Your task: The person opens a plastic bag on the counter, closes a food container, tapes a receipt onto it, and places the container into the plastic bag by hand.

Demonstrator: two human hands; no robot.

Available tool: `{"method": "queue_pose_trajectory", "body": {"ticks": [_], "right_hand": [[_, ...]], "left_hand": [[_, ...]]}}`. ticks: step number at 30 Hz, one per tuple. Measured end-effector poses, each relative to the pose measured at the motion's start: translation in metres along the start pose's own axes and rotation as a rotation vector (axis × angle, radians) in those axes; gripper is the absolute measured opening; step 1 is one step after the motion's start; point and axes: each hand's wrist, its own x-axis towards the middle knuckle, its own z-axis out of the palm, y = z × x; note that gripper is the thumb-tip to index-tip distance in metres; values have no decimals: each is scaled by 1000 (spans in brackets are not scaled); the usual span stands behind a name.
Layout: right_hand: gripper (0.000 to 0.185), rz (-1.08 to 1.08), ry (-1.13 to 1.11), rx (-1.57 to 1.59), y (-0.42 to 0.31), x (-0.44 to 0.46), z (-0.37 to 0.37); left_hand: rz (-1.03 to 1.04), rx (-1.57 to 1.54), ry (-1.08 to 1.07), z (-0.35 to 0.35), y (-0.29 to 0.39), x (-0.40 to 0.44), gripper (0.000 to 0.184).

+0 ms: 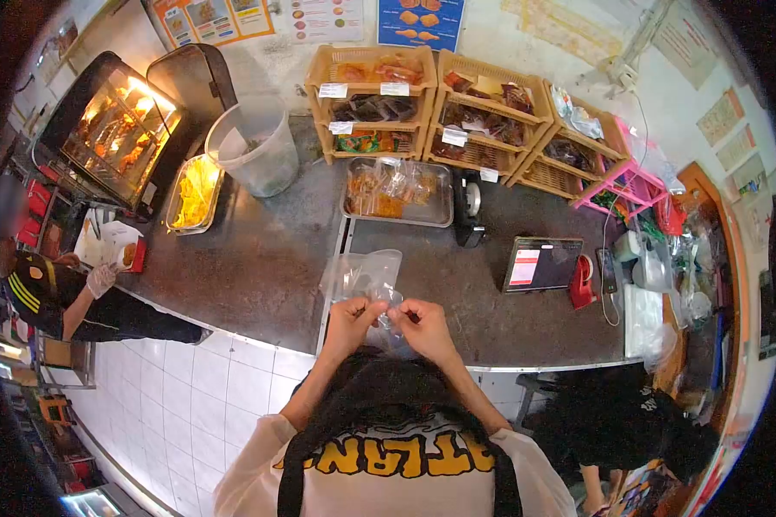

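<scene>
While the clear plastic bag (364, 274) is lying limp over the counter (267, 258) at the frame's centre, the left hand (354, 324) and the right hand (422, 327) are pinching its near part close together, probably because such thin film is calling for a fine grip. Toward the upper middle, a metal tray (427, 219) is holding bagged food (397, 183) beside a black tape dispenser (468, 226), both seemingly sitting there for easy reach.
</scene>
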Motion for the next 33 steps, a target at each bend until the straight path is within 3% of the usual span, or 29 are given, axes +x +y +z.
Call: {"method": "queue_pose_trajectory", "body": {"ticks": [2, 4, 7, 11, 16, 19, 24, 26, 29, 33], "right_hand": [[13, -46, 52, 52, 4, -1, -1], [12, -74, 102, 114, 11, -6, 2], [18, 14, 187, 232, 17, -12, 1], [16, 161, 205, 119, 23, -17, 3], [20, -10, 239, 179, 28, -9, 2], [20, 108, 220, 139, 27, -13, -3], [16, 111, 246, 48, 34, -15, 2], [11, 3, 349, 265, 53, -15, 13], [12, 206, 361, 445, 33, -18, -3], [13, 244, 326, 246, 45, -20, -4]], "left_hand": [[-67, 122, -43, 2, 9, 2, 24], [-29, 38, -40, 9, 1, 3, 22], [-25, -48, -77, 10, -13, 0, 20], [-83, -156, -172, 15, -17, 0, 16], [-17, -140, -209, 15, -15, 8, 13], [1, -23, -238, 14, -22, 10, 14], [-49, -96, -227, 19, -20, 8, 11], [-54, -99, -233, 18, -22, 9, 13], [-85, -127, -211, 17, -23, 12, 13], [-111, -161, -236, 28, -17, 13, 16]]}}
